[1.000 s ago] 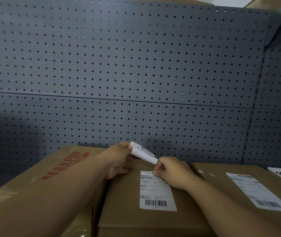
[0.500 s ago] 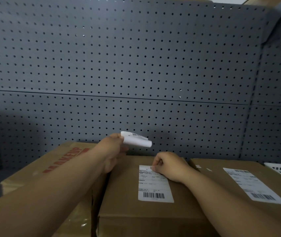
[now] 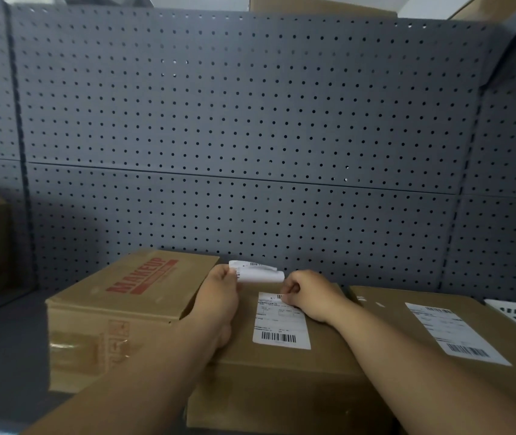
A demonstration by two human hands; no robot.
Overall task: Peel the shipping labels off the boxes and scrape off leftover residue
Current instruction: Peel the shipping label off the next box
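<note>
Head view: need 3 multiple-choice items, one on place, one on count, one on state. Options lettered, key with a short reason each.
1. Where is the box printed MAKEUP?
A. left of the box being worked on
B. right of it
C. stacked on top of it

2. How many shipping labels lie flat on box tops?
A. one
B. two
C. four

3. What is the state of the paper in the left hand?
A. stuck flat to a box
B. curled and off the boxes
C. lying on the shelf

Key: 1 A, the MAKEUP box sits left of the middle box. 2 B, one label on the middle box and one on the right box. 3 B, the left hand pinches the peeled label, curled, above the boxes; the right hand has its fingers at the top edge of the middle label.
</note>
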